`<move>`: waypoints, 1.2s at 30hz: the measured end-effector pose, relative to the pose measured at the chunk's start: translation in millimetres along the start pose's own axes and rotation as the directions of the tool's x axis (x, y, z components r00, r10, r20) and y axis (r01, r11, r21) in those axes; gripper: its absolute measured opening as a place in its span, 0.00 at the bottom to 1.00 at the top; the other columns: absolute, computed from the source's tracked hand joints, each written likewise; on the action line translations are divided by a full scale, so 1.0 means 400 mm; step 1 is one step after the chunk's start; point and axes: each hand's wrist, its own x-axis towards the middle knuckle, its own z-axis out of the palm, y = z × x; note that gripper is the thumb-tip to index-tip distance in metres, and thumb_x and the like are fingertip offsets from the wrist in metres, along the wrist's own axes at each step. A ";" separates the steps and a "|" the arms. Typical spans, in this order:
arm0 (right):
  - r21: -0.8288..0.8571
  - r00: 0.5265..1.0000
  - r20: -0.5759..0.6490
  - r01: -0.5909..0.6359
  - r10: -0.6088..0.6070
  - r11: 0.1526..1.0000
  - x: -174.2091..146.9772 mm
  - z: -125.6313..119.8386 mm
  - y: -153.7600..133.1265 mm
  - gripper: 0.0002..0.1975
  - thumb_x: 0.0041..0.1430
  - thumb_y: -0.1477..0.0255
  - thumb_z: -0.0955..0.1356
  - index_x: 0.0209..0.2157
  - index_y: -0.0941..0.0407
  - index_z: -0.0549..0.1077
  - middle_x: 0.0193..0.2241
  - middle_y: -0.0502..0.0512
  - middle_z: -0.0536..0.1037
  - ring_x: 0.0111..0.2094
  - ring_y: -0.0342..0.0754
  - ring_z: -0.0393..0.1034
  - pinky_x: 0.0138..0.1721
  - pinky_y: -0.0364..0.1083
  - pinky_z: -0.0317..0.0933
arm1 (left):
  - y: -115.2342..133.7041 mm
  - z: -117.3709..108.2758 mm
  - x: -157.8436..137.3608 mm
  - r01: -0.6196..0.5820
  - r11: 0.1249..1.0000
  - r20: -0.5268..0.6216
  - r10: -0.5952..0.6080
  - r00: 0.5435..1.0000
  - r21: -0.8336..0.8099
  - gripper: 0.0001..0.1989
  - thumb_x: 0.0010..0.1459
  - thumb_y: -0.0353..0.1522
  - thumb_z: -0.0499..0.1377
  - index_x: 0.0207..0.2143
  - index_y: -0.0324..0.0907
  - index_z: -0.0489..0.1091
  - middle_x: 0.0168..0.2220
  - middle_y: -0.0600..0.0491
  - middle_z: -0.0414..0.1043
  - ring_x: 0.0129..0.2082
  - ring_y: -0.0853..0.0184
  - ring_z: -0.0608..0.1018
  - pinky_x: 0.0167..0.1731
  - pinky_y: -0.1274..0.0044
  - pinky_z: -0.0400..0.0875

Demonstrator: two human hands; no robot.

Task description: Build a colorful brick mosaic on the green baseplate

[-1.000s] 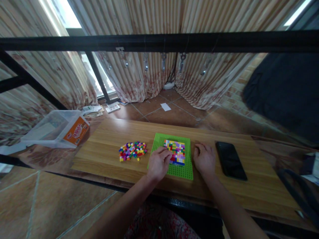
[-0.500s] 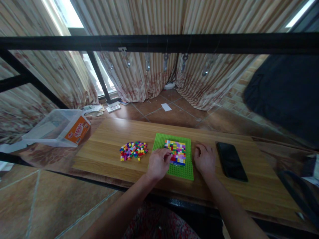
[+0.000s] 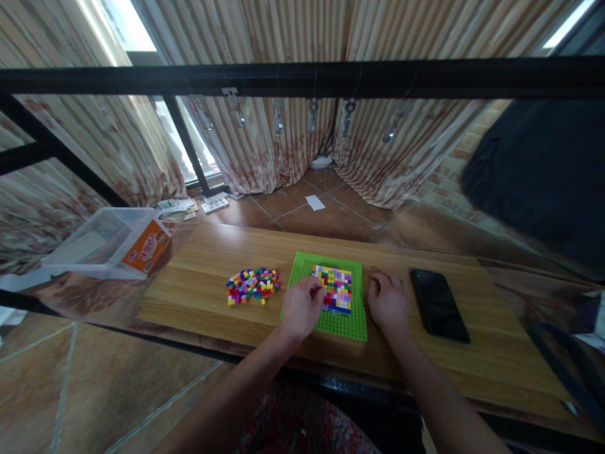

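A green studded baseplate (image 3: 347, 328) lies on the wooden table, bearing a block of small coloured bricks (image 3: 341, 287) packed side by side. Over the left edge of that block is my left hand (image 3: 302, 306), its thumb and forefinger pinched together; whatever is between the fingertips is too small to make out. My right hand (image 3: 388, 301) rests on the wood just right of the baseplate, fingers curled in, with the fingertips partly hidden. To the left of the plate sits a loose pile of small coloured bricks (image 3: 253, 285).
A black phone (image 3: 440, 306) lies to the right of my right hand on the wooden table (image 3: 198, 315). Beyond the table's left end stands a clear plastic box (image 3: 108, 243) with an orange label. A dark metal bar (image 3: 302, 81) crosses in front of the curtains.
My left hand has shifted very slightly over the left side of the brick block, still pinched. My right hand has stayed where it was.
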 end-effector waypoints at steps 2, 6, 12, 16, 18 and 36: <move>-0.003 1.000 -0.009 0.004 -0.004 1.000 0.000 0.001 0.001 0.14 0.61 0.72 0.60 0.40 0.59 0.75 0.43 0.62 0.75 0.43 0.54 0.64 0.47 0.51 0.56 | 0.001 0.002 0.000 0.013 1.000 -0.003 -0.013 1.000 0.008 0.04 0.57 0.29 0.57 0.31 0.43 0.71 0.29 0.56 0.76 0.30 0.70 0.76 0.32 0.79 0.68; -0.011 1.000 -0.017 0.010 -0.010 1.000 -0.001 0.006 0.003 0.13 0.61 0.72 0.60 0.40 0.59 0.75 0.42 0.62 0.75 0.44 0.54 0.64 0.46 0.51 0.56 | 0.007 0.003 0.003 0.055 0.998 -0.004 -0.055 0.998 0.015 0.03 0.56 0.29 0.58 0.30 0.43 0.72 0.29 0.56 0.76 0.30 0.70 0.75 0.32 0.79 0.67; -0.005 1.000 -0.018 0.021 -0.021 1.000 -0.003 0.008 0.005 0.13 0.61 0.72 0.60 0.40 0.59 0.75 0.42 0.62 0.75 0.44 0.53 0.65 0.47 0.52 0.57 | 0.018 0.006 0.008 0.115 0.993 -0.010 -0.115 0.993 0.025 0.03 0.55 0.29 0.59 0.28 0.42 0.72 0.28 0.56 0.75 0.28 0.71 0.75 0.31 0.80 0.65; 0.010 0.999 -0.032 0.019 -0.018 1.000 -0.004 0.009 0.007 0.13 0.60 0.72 0.61 0.40 0.59 0.75 0.42 0.62 0.75 0.44 0.54 0.65 0.47 0.51 0.57 | 0.019 0.008 0.013 0.123 0.991 -0.009 -0.123 0.992 0.046 0.04 0.53 0.28 0.59 0.26 0.42 0.71 0.27 0.57 0.75 0.28 0.71 0.74 0.30 0.80 0.64; 0.014 0.999 -0.039 0.023 -0.022 1.000 -0.004 0.012 0.009 0.13 0.60 0.72 0.61 0.40 0.59 0.75 0.42 0.62 0.75 0.45 0.54 0.64 0.47 0.52 0.57 | 0.022 0.005 0.017 0.123 0.991 -0.002 -0.123 0.992 0.058 0.04 0.53 0.28 0.59 0.25 0.42 0.71 0.26 0.57 0.75 0.27 0.71 0.74 0.30 0.80 0.63; -0.032 0.999 -0.012 0.031 -0.032 0.999 -0.001 0.009 0.012 0.15 0.61 0.70 0.60 0.40 0.59 0.75 0.42 0.63 0.75 0.44 0.54 0.64 0.46 0.52 0.57 | -0.010 -0.092 -0.010 -0.008 1.000 -0.046 0.007 0.999 -0.030 0.11 0.60 0.29 0.51 0.31 0.41 0.73 0.27 0.56 0.73 0.29 0.71 0.73 0.31 0.81 0.64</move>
